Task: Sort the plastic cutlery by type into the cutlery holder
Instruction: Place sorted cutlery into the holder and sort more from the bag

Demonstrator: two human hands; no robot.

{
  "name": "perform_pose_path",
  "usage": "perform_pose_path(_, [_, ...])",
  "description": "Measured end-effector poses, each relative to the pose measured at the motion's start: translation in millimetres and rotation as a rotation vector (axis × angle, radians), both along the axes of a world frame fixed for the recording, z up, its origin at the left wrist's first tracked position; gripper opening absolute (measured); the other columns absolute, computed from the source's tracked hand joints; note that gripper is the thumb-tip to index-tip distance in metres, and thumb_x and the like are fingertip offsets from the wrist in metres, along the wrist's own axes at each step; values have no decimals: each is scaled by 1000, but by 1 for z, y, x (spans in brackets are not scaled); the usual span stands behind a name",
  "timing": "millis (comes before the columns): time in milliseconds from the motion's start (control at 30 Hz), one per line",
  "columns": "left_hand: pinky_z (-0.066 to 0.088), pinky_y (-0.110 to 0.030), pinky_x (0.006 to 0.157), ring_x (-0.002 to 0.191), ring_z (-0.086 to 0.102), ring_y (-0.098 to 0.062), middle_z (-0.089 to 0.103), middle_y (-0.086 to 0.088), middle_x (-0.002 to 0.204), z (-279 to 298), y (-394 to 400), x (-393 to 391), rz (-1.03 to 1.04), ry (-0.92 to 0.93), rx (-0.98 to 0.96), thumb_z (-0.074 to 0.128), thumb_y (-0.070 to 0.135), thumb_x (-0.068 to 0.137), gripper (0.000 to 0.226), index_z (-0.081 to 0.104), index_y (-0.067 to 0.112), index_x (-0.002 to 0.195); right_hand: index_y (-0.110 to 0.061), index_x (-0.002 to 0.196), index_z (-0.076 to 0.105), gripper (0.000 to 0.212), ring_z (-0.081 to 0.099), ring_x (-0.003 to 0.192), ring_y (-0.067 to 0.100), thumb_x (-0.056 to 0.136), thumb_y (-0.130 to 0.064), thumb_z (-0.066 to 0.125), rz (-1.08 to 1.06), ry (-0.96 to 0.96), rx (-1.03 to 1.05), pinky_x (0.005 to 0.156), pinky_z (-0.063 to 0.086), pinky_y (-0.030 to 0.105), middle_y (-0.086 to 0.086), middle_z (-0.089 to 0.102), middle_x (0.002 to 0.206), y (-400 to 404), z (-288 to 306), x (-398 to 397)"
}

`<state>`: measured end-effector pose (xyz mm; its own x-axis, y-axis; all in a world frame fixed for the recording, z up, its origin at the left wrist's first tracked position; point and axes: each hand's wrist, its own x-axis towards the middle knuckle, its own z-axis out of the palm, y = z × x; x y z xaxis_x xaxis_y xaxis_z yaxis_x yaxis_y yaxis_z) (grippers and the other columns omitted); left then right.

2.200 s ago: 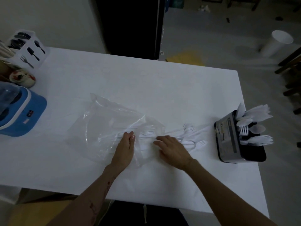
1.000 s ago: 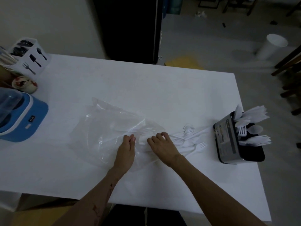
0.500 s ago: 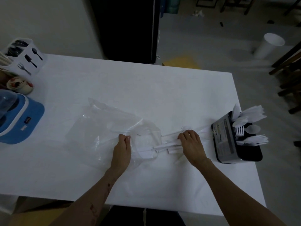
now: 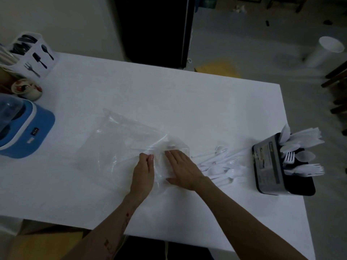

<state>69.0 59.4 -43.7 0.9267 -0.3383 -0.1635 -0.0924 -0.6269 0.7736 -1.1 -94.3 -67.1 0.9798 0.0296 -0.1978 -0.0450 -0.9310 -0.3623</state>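
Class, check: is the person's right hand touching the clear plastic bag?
Touching. The head view shows the right hand lying flat with straight fingers on the clear plastic bag.

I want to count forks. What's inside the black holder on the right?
White forks and spoons stick out of the cutlery holder, leaning right. Their handles are hidden inside, so the full count can't be seen.

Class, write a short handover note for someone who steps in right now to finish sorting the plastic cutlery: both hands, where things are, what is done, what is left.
Left hand: pinches the clear plastic bag at its mouth.
Right hand: flat and open, pressing on the bag.
Loose white forks and spoons lie in a pile on the white table, between the bag and the cutlery holder.
Done: the holder at the table's right edge already has some forks and spoons standing in it.
Left: pick up the loose pile and sort it by type into the holder. Whether the bag is empty, I cannot tell.
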Motion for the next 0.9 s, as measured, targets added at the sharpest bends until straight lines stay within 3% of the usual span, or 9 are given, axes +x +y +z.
perform_pose_path(100, [38,-12,47,56,50,-9,52,5,65,1,1,0,3,30,-28,37,26,101,18,41,15,88,2,131,54,72,61,113,37,77,-46,53,-22,115,-89,92,51,45,21,61,128,6,-1,13])
perform_pose_path(133, [38,-11,48,57,51,-7,52,6,66,1,1,0,6,35,-29,37,26,101,18,41,15,88,2,132,53,72,61,114,38,76,-44,56,-20,123,-114,89,51,45,20,60,129,8,-1,14])
perform_pose_path(200, [38,-12,50,61,52,-4,52,9,69,1,1,-1,15,41,-25,37,26,101,16,41,17,88,0,141,42,80,50,124,39,76,-37,70,0,101,-128,96,45,48,20,50,140,12,-2,13])
perform_pose_path(267, [38,-12,51,62,52,-3,52,11,70,0,1,-1,24,47,-22,36,27,101,16,40,17,89,-1,141,41,76,47,122,38,79,-30,73,24,103,-115,97,43,47,18,48,140,15,-2,11])
perform_pose_path(433, [39,-9,51,60,52,-2,52,10,69,-1,2,0,22,48,-12,36,28,101,18,41,15,89,-8,97,63,43,61,72,26,63,-21,86,60,-65,-226,56,51,33,11,64,88,18,-11,5])
perform_pose_path(600, [39,-8,52,60,53,-3,53,10,69,2,3,0,5,33,-9,37,29,101,18,41,15,90,-7,84,61,38,53,51,21,57,-10,87,46,-133,-293,41,42,27,11,60,77,19,-17,9])
perform_pose_path(733, [38,-8,52,61,52,-3,52,8,69,7,4,0,-24,17,-9,38,28,101,18,42,15,90,-11,79,66,41,54,47,19,46,-10,91,60,-171,-320,47,43,27,8,62,77,12,-6,3])
perform_pose_path(900, [36,-7,52,60,49,-3,49,9,67,12,2,-1,-29,7,7,38,27,101,17,41,15,90,-19,85,64,30,59,67,21,62,-5,79,10,-268,-396,72,42,35,-1,60,77,-21,0,-20])
